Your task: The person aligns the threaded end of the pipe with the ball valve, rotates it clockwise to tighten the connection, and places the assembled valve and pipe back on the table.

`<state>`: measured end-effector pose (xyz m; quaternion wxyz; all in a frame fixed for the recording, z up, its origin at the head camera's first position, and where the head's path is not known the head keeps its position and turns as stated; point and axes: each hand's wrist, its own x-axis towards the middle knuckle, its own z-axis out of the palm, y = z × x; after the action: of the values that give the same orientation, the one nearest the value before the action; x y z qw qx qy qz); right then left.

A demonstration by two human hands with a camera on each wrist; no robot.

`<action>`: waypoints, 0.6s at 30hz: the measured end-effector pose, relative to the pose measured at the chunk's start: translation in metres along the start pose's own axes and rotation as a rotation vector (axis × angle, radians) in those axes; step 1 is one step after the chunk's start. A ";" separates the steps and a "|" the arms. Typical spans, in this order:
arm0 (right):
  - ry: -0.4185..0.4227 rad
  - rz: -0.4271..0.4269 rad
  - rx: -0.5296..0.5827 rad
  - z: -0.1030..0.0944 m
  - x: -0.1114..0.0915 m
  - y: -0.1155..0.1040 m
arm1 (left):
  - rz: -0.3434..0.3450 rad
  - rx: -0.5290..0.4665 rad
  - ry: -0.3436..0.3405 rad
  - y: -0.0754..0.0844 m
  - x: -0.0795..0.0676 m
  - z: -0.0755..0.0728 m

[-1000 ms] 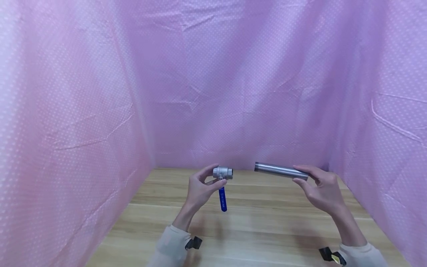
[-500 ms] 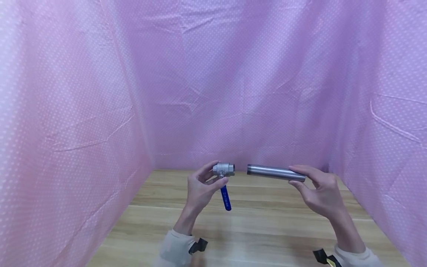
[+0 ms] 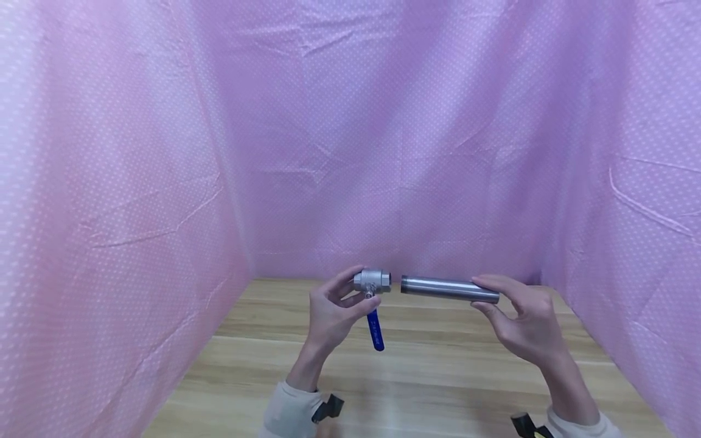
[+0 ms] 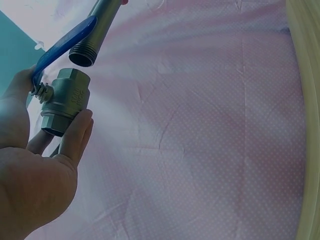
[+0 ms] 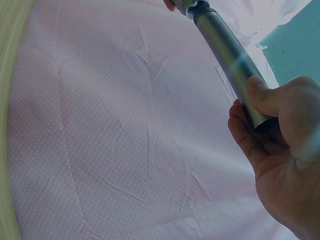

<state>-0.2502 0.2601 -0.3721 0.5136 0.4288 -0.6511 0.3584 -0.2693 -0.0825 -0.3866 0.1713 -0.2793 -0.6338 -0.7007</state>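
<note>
My left hand (image 3: 332,313) pinches a silver metal ball valve (image 3: 372,280) between thumb and fingers, above the table. Its blue lever handle (image 3: 375,330) points down toward me in the head view. In the left wrist view, the valve body (image 4: 66,97) shows hexagonal ends, one facing the pipe. A straight steel pipe (image 3: 443,288) is gripped near its right end by my right hand (image 3: 523,316). The pipe's threaded end (image 4: 83,55) faces the valve's opening across a small gap. The thumb of my right hand lies along the pipe (image 5: 232,65) in the right wrist view.
Below both hands lies a wood-grain table (image 3: 416,377). Pink dotted cloth (image 3: 394,152) hangs at the back and along both sides. Black straps with small mounts (image 3: 327,408) sit on the sleeve cuffs.
The pipe has moved left toward the valve and levelled out, narrowing the gap. The valve has shifted slightly right, and its lever has swung a little to the right.
</note>
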 end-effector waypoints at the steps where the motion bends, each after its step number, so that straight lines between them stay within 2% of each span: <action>1: 0.003 -0.003 0.000 0.001 0.000 -0.001 | 0.002 0.002 -0.003 0.000 0.000 0.000; 18: 0.022 -0.032 0.045 0.004 0.001 -0.004 | 0.050 0.019 -0.057 0.001 -0.005 0.010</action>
<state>-0.2478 0.2548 -0.3716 0.5167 0.4467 -0.6302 0.3693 -0.2626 -0.0730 -0.3886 0.1734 -0.3132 -0.6380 -0.6818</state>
